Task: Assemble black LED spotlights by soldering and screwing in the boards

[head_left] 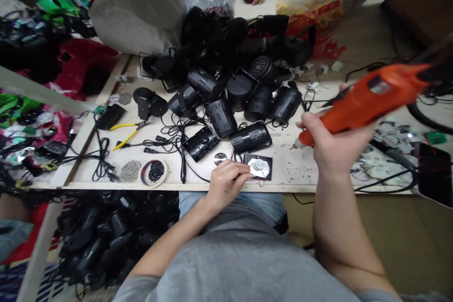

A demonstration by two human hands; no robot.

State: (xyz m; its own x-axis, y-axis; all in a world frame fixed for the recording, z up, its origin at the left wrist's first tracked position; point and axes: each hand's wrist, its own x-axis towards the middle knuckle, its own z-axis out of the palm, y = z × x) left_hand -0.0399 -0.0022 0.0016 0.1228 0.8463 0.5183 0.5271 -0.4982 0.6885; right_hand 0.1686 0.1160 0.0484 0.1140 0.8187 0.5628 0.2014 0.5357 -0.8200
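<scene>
Right hand (336,144) around orange tool (364,99)

The orange tool (364,99) is blurred, so I cannot tell its exact kind, and the right hand (336,144) hides part of it. The left hand (226,184) covers one edge of the black plate (262,167). The dark panel (433,174) is cut off by the picture's right edge.

An electronics assembly workshop: a workbench (290,165) heaped with black lamp housings (250,137), cables (102,151) and pliers (128,134).
</scene>
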